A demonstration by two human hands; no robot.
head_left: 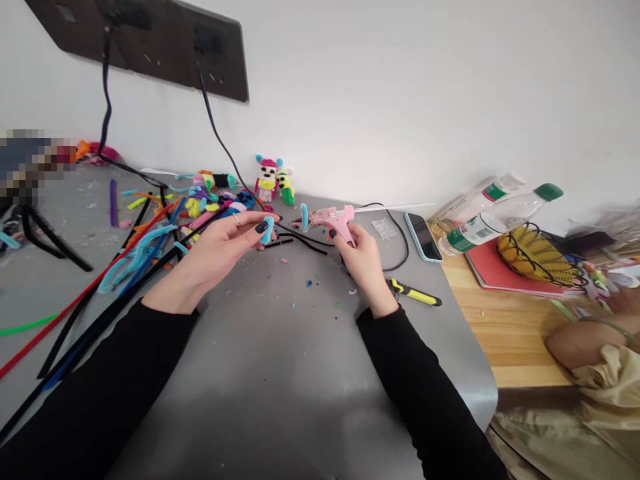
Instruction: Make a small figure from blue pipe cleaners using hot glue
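Note:
Between the thumb and fingers of my left hand [233, 239] is a small light-blue piece of fuzzy pipe cleaner [269, 230], bent over on itself. My right hand [361, 257] is wrapped round the handle of a pink hot glue gun [333, 219], its nozzle pointing left toward the blue piece with a gap between. Another short light-blue pipe cleaner [305, 217] stands near the nozzle; whether it touches the gun I cannot tell. Short black pipe cleaner pieces [279, 243] lie on the grey table just beyond my left fingertips.
Long pipe cleaners [135, 260] spread over the left side. Finished fuzzy figures [268, 179] stand by the wall. On the right are yellow-handled cutters [417, 294], a phone [423, 237], plastic bottles [475, 230] and a yellow basket [537, 257]. Another person's arm [585, 340] shows at far right.

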